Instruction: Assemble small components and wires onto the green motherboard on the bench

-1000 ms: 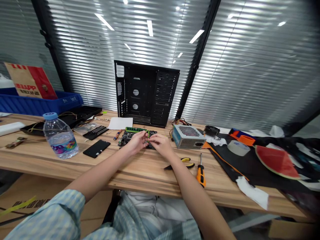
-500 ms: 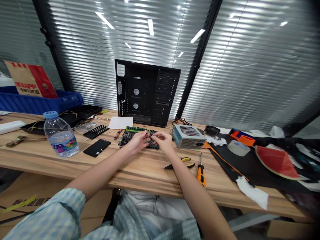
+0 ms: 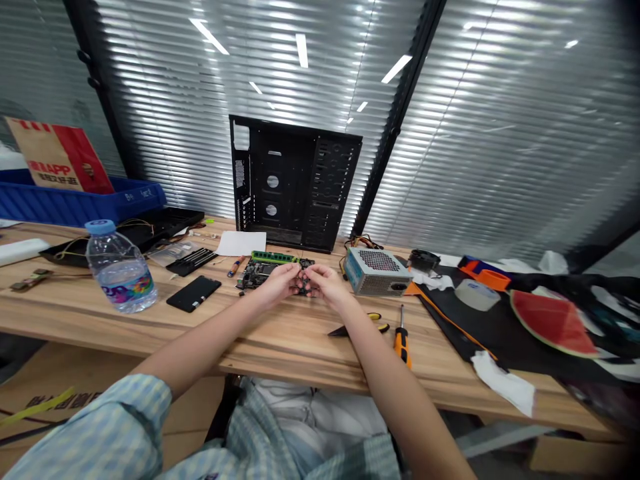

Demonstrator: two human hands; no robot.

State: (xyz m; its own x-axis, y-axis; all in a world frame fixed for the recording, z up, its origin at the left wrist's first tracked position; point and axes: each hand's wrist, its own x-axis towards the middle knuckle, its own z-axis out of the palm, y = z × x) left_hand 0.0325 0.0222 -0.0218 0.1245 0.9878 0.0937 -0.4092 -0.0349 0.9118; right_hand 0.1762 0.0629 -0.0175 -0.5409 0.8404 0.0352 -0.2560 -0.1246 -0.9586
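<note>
Left grip (image 3: pixel 277 283) and right grip (image 3: pixel 327 287) are both narrow, curled in toward each other and nearly meeting over the right end of the motherboard (image 3: pixel 255 275). A small dark part (image 3: pixel 303 285) shows between them, but it's too small to make out from here. I can't tell if it's pinched or just part of the board, so the hold stays unconfirmed.

The board lies flat on the tabletop (image 3: pixel 300 347), centered in front of the body, which seems to be why both hands can reach the same spot. Its black surface is crowded with small components, and a green RAM stick (image 3: pixel 273 257) sits along its far edge.

The tools and parts look set out for easy reach. An orange-handled screwdriver (image 3: pixel 403 347) lies near the right forearm, with yellow-handled cutters (image 3: pixel 360 327) beside it. A silver power supply (image 3: pixel 377 273) sits just right of the board. A black PC case (image 3: pixel 295 180) stands upright behind it, its panel openings facing me. On the left are a black phone (image 3: pixel 194 293) and a water bottle (image 3: pixel 119 270).
</note>
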